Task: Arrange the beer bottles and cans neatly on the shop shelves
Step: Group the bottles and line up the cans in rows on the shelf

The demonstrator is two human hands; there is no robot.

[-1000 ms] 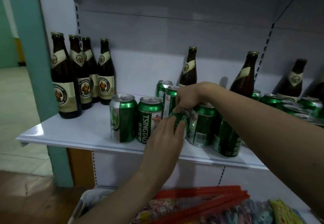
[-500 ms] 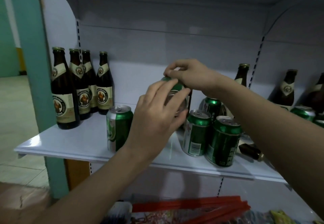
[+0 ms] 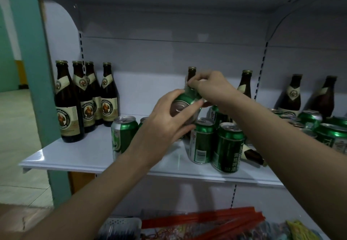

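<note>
My left hand (image 3: 165, 119) grips a green beer can (image 3: 185, 104), lifted above the white shelf (image 3: 75, 157) and tipped so its top faces me. My right hand (image 3: 210, 87) holds the far end of the same can. Below stand more green cans: one at the left (image 3: 123, 134) and two at the front right (image 3: 201, 142) (image 3: 228, 147). Several brown bottles (image 3: 68, 104) stand in a group at the shelf's left end. Other brown bottles (image 3: 245, 83) (image 3: 292, 95) stand along the back, and one lies on its side (image 3: 251, 154).
A jumble of green cans (image 3: 332, 134) fills the shelf's right end. Under the shelf, a lower level holds red-edged packets (image 3: 216, 222) and a grey tray (image 3: 120, 226). A teal pillar (image 3: 28, 51) stands left of the shelving.
Both hands have lifted one green can off the shelf from among the others and tipped it over; it now sits higher, with its top turned toward me.
</note>
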